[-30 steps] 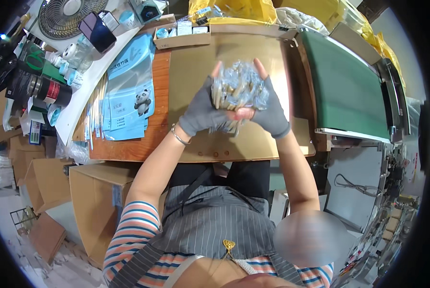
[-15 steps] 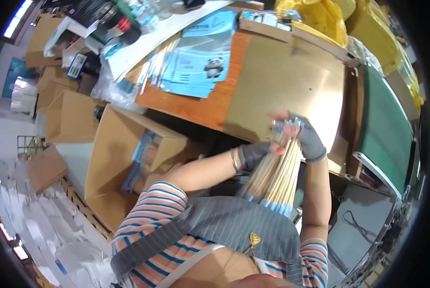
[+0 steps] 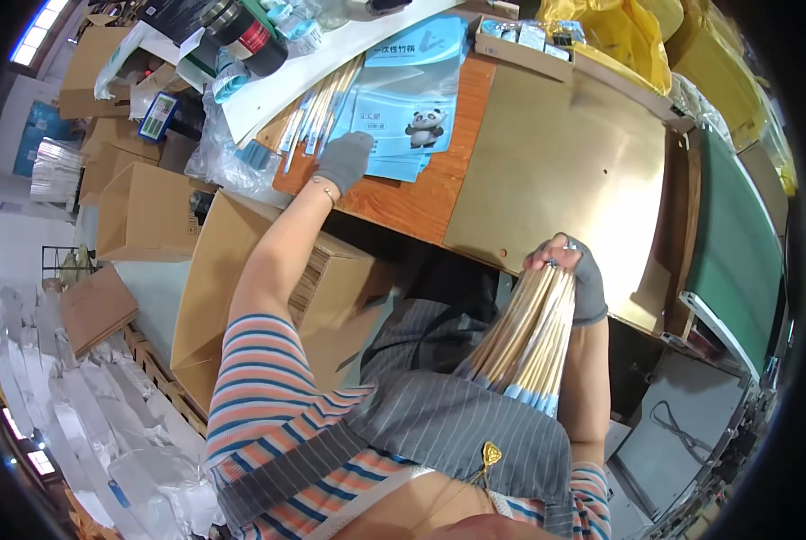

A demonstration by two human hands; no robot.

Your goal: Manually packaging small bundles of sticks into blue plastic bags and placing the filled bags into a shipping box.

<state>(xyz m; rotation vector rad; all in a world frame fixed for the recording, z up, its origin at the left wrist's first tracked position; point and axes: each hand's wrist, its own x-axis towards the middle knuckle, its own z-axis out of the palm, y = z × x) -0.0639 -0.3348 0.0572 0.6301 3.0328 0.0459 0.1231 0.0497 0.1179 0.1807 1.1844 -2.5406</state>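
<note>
My right hand, in a grey fingerless glove, is closed round the upper end of a bundle of wrapped chopsticks. The pale sticks fan downward, their blue-marked ends against my striped apron. My left hand, gloved the same way, reaches across to the near left edge of a stack of blue printed plastic bags with a panda picture. Its fingers are turned away and hidden. Beside that hand, more wrapped chopsticks lie loose on the orange-brown wooden table.
A metal sheet covers the table's right part. An open cardboard box stands below the left arm. A small carton of blue packets sits at the back, near yellow bags. A dark flask stands back left.
My left hand has left the chopstick bundle and moved far left to the blue bags. My right hand keeps the bundle, now slightly lower.
</note>
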